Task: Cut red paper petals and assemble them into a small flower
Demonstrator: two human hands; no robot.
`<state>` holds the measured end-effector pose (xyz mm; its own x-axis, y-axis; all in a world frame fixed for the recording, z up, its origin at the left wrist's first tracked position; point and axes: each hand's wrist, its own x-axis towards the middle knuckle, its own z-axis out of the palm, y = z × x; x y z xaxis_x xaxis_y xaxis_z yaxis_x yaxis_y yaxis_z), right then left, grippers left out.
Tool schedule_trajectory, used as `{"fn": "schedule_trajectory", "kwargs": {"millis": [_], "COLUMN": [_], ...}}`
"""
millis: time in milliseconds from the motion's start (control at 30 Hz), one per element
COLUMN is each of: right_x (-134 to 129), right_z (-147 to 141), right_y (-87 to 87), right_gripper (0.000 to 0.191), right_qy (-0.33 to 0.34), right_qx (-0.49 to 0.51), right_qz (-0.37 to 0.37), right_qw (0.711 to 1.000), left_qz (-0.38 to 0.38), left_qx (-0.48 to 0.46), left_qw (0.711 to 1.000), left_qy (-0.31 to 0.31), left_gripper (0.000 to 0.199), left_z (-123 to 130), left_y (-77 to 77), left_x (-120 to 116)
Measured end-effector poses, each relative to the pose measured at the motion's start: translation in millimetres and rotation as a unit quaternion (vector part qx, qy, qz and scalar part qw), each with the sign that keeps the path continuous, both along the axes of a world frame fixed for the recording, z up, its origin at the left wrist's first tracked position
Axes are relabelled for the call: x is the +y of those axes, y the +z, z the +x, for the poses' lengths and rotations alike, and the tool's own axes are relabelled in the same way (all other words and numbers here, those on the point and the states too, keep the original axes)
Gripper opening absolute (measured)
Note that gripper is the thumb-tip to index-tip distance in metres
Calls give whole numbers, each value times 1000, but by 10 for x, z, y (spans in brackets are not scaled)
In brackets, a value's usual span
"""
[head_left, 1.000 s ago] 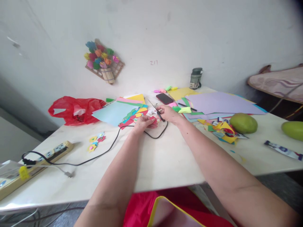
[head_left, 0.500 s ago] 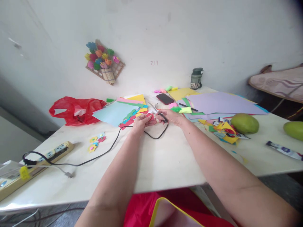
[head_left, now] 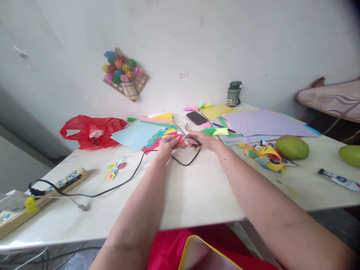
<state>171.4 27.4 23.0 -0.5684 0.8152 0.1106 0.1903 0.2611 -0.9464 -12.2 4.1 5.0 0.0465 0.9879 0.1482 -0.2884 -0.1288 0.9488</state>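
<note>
In front of me, over the middle of the table (head_left: 191,195), my two hands meet. My left hand (head_left: 167,145) pinches a small red paper piece (head_left: 179,137), partly covered by the fingers. Scissors (head_left: 182,129) with dark handles are gripped in my right hand (head_left: 206,140), their blades pointing up and left beside that paper. Red, blue, green and yellow wavy-edged papers (head_left: 154,140) lie just beyond my left hand. A black cord (head_left: 129,180) loops on the table below both hands.
Small paper flowers (head_left: 115,169) and a power strip (head_left: 56,189) lie left, with a red plastic bag (head_left: 84,131) behind. Coloured sheets (head_left: 261,122), a phone (head_left: 196,117) and a bottle (head_left: 234,93) are further back. Paper scraps (head_left: 270,155), a mango (head_left: 292,147) and a tube (head_left: 339,180) lie right.
The hands keep almost the same place, with the paper and scissors still in them. The whole view has shifted very slightly.
</note>
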Motion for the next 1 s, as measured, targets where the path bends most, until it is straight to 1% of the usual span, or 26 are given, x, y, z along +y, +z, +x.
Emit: {"fn": "schedule_trajectory", "kwargs": {"millis": [100,267,533,800,900,1000], "right_x": [8,63,77,42,14,4], "right_z": [16,57,99,104,96,91], "right_y": [2,-48,-60,-23,7,17], "right_gripper": [16,19,17,23,24,30], "right_qy": [6,39,75,51,25,9], "right_qx": [-3,1,-13,-9,-4,18], "right_qz": [-12,0,-4,-6,-22,-49], "right_qw": [1000,999,997,999,999,999], "left_qz": [-2,0,5,8,7,-2], "left_qx": [8,26,31,40,39,43], "left_qw": [1000,999,999,998,998,998], "left_qy": [-9,-32,-24,-49,-48,-45], "left_gripper": [41,38,37,37,38,40], "left_z": [-9,-39,-48,-69,-75,-73], "left_y": [-2,-23,0,-41,-52,-37], "left_x": [-4,5,-17,21,31,17]}}
